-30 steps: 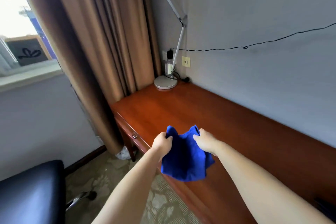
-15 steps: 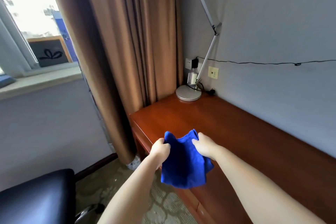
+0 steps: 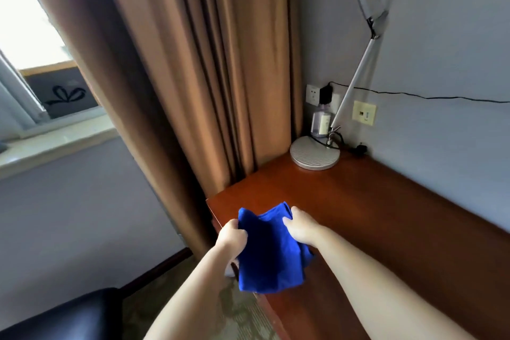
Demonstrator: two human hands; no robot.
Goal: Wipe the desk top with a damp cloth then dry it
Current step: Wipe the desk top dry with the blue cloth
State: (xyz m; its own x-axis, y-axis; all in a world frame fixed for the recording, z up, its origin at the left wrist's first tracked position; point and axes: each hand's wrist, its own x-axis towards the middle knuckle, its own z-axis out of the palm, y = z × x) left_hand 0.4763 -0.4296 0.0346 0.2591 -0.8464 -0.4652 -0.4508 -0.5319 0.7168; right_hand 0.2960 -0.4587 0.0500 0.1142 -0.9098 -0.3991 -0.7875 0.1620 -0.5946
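Note:
A blue cloth [image 3: 269, 254] hangs between my two hands over the near left corner of the reddish-brown wooden desk top [image 3: 372, 215]. My left hand [image 3: 231, 237] grips the cloth's upper left edge. My right hand [image 3: 300, 226] grips its upper right edge. The cloth droops below both fists, past the desk's front edge. Whether it touches the wood I cannot tell.
A silver desk lamp's round base [image 3: 314, 153] stands in the far corner with a small bottle [image 3: 320, 124] behind it. Wall sockets and a black cable [image 3: 441, 97] run along the grey wall. Brown curtains [image 3: 207, 77] hang left of the desk. A black seat [image 3: 63, 317] is at lower left.
My view has swung left and closer to the desk's corner, so lamp and curtain look larger. Both hands keep the same grip on the cloth.

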